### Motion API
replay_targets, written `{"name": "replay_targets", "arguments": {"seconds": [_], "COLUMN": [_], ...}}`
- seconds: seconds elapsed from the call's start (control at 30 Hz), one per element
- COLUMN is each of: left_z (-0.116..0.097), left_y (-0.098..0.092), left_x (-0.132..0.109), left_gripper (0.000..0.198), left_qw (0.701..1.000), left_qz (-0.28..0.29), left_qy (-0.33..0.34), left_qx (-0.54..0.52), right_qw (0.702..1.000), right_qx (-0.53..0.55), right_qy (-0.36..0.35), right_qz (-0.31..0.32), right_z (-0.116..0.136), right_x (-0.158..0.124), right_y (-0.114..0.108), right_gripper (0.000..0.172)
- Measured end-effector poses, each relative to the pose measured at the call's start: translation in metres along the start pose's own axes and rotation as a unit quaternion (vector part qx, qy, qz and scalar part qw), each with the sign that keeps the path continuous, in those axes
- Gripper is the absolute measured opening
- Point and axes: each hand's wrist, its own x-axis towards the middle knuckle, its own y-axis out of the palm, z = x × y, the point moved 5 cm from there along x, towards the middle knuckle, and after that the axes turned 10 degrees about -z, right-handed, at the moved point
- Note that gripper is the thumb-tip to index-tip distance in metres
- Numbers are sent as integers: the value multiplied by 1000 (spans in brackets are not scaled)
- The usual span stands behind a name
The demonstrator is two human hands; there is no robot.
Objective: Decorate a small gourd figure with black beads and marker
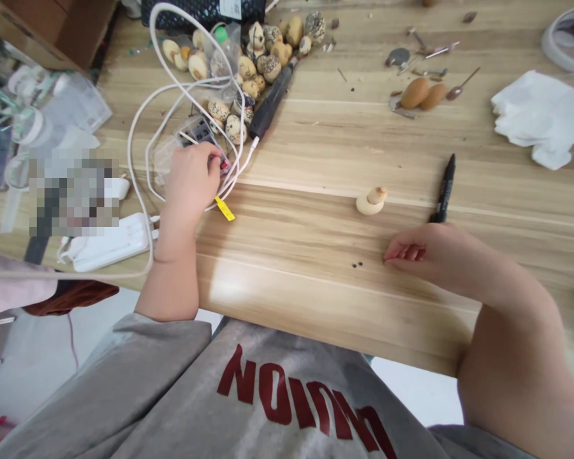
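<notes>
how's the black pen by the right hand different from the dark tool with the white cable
The black pen is slimmer; the dark tool is thicker. No cable shows on the pen; a white cable joins the tool's near end. Both are elongated.

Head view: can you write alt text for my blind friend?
A person's left hand is at a small clear box amid loops of white cable; the right hand is by a black pen on a wooden table. Between the hands sit a small, pale, knobbed piece and two tiny dark dots.
</notes>
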Motion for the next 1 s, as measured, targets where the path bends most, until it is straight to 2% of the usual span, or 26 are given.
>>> {"name": "replay_targets", "arguments": {"seconds": [0.4,0.57,0.7,0.8,1.0], "left_z": [7,13,8,1,-4], "left_y": [6,13,10,5,0], "left_x": [3,6,4,2,1], "left_gripper": [20,35,30,27,26], "left_qw": [999,993,999,999,998], "left_qz": [-13,-15,11,35,56], "left_qy": [-18,0,2,4,-26], "left_qx": [-49,-116,-48,6,15], "right_qw": [1000,996,991,986,980], "right_qx": [10,49,55,61,74], "right_qy": [-20,-65,-100,-141,-166], "right_qz": [-8,-40,-71,-65,-79], "right_z": [2,11,20,28,34], "right_x": [-2,-4,-9,-14,-16], "right_y": [0,1,1,1,0], "right_gripper": [14,15,15,16,16]}}
